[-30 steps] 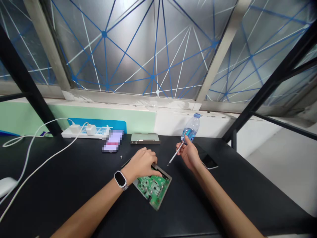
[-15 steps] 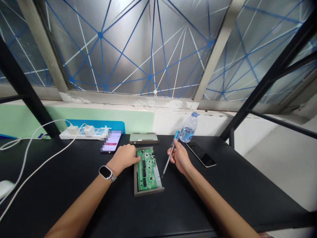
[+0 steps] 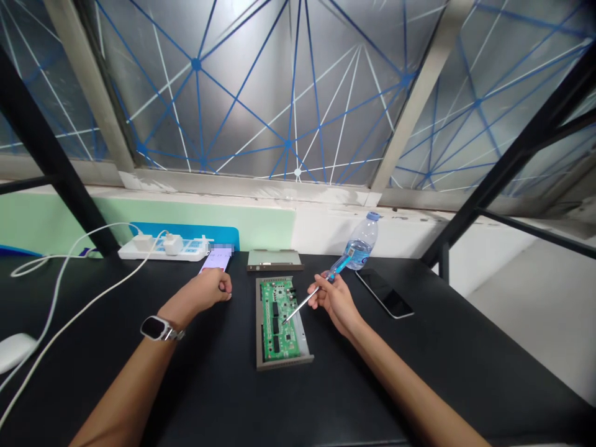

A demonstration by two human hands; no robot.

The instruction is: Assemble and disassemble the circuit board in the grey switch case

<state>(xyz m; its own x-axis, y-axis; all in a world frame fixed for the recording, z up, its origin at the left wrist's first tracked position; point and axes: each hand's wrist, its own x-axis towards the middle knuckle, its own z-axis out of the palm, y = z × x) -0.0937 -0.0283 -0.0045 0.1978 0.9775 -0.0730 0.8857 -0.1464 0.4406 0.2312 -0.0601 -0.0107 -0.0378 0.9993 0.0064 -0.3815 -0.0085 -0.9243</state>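
Note:
A green circuit board point(image 3: 283, 304) lies in a shallow metal case point(image 3: 259, 335) on the black table. My right hand point(image 3: 338, 298) grips a screwdriver point(image 3: 339, 267) by its blue handle. Its thin shaft slants down to the left, and the tip is over the board; whether it touches I cannot tell. To the left of the case is my left hand point(image 3: 205, 290), fingers curled and pressed together just in front of a lit phone point(image 3: 216, 259). What those fingers hold, if anything, is hidden. A watch point(image 3: 157, 328) is on the left wrist.
Behind the case lies a flat metal cover point(image 3: 274, 257). A water bottle point(image 3: 363, 239) and a dark phone point(image 3: 384, 295) are on the right. A white power strip point(image 3: 162, 247) with plugs and cables point(image 3: 58, 279) occupies the left, near a white mouse point(image 3: 16, 352).
My left hand has let go of the case and moved left, in front of the lit phone. The screwdriver has tilted flatter, its tip shifting from beside the case to over the board.

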